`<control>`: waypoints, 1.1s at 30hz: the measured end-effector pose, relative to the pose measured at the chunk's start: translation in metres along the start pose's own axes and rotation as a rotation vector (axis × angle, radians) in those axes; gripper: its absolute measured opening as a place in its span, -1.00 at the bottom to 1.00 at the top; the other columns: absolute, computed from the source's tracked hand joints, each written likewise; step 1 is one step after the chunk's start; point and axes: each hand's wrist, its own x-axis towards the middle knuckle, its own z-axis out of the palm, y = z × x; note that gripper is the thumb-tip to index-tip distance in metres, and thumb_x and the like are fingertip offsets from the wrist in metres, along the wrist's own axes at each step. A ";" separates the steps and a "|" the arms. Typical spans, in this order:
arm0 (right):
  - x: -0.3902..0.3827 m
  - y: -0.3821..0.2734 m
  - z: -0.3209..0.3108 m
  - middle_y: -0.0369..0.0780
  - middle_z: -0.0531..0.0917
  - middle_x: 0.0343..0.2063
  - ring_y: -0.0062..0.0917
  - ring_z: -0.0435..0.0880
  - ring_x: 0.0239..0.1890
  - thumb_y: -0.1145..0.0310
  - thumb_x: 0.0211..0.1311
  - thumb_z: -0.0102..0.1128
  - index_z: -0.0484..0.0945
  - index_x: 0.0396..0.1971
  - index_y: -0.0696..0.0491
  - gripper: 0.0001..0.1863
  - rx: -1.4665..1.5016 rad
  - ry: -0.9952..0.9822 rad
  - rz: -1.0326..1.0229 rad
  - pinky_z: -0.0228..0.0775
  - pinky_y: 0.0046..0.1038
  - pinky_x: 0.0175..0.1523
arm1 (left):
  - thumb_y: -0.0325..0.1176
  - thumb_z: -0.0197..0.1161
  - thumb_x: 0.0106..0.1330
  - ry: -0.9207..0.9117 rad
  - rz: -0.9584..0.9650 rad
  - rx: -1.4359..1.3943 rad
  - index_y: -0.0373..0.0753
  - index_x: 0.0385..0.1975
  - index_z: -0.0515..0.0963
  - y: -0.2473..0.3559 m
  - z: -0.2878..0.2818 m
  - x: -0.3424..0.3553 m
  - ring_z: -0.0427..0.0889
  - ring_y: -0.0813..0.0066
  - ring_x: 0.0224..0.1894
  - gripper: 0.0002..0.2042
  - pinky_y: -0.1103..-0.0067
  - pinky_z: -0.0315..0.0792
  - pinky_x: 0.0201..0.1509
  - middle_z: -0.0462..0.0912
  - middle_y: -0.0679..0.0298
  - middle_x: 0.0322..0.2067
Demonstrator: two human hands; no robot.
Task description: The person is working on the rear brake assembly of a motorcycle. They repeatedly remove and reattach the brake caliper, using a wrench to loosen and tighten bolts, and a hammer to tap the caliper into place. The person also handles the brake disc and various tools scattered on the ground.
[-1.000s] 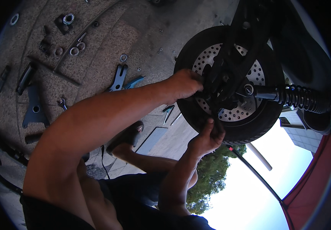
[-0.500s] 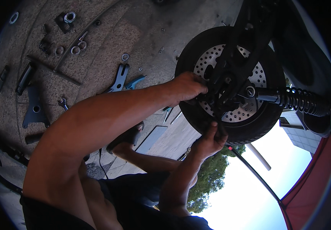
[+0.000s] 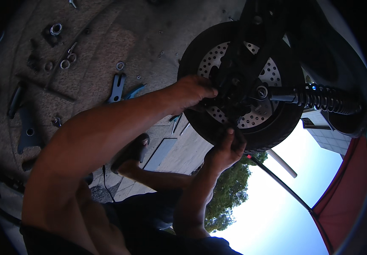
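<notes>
A black-tyred wheel (image 3: pixel 190 57) carries a perforated silver brake disc (image 3: pixel 212 57), with a dark swingarm (image 3: pixel 245 70) across it. At the lower left of the disc sits a black metal part (image 3: pixel 234 100), too dark to make out fully. My left hand (image 3: pixel 194 91) is closed at its left side, fingertips partly hidden behind the part. Below, my right hand (image 3: pixel 226 148) pinches the part's lower end, thumb in front and fingers curled. A shock absorber with a coil spring (image 3: pixel 325 97) runs right from the swingarm.
On the paving at left lie a blue-grey forked bracket (image 3: pixel 116 88), pliers with blue handles (image 3: pixel 135 91), a dark bracket plate (image 3: pixel 29 131), several metal rings (image 3: pixel 65 64) and a bar (image 3: pixel 49 88). A red canopy (image 3: pixel 345 195) hangs at lower right.
The whole view has shifted, so the wheel and ground things appear farther left and slightly higher. Both hands stay at the same black part by the disc.
</notes>
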 end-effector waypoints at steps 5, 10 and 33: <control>0.002 -0.005 0.002 -0.19 0.69 -0.35 -0.57 0.66 -0.34 0.42 0.21 0.27 0.51 -0.21 0.17 -0.79 0.000 0.003 -0.003 0.53 -0.57 -0.19 | -0.31 0.22 0.29 -0.001 0.010 -0.002 -0.42 0.09 0.40 -0.001 0.001 0.001 0.48 0.12 0.11 -0.57 0.29 0.47 0.11 0.49 -0.07 0.04; 0.002 -0.005 0.002 -0.21 0.70 -0.36 -0.60 0.66 -0.33 0.42 0.19 0.29 0.53 -0.20 0.15 -0.78 0.041 -0.019 0.004 0.51 -0.59 -0.18 | -0.31 0.22 0.29 0.002 0.003 -0.020 -0.44 0.12 0.37 -0.003 0.000 0.004 0.43 0.06 0.16 -0.53 0.24 0.41 0.17 0.44 -0.10 0.08; -0.009 0.007 0.005 -0.17 0.67 -0.42 -0.55 0.64 -0.38 0.41 0.23 0.24 0.47 -0.17 0.18 -0.76 -0.023 0.005 0.021 0.52 -0.54 -0.21 | -0.31 0.23 0.25 0.050 0.032 0.207 -0.39 0.05 0.49 0.007 -0.006 0.000 0.44 0.16 0.15 -0.59 0.37 0.28 0.24 0.51 -0.07 0.05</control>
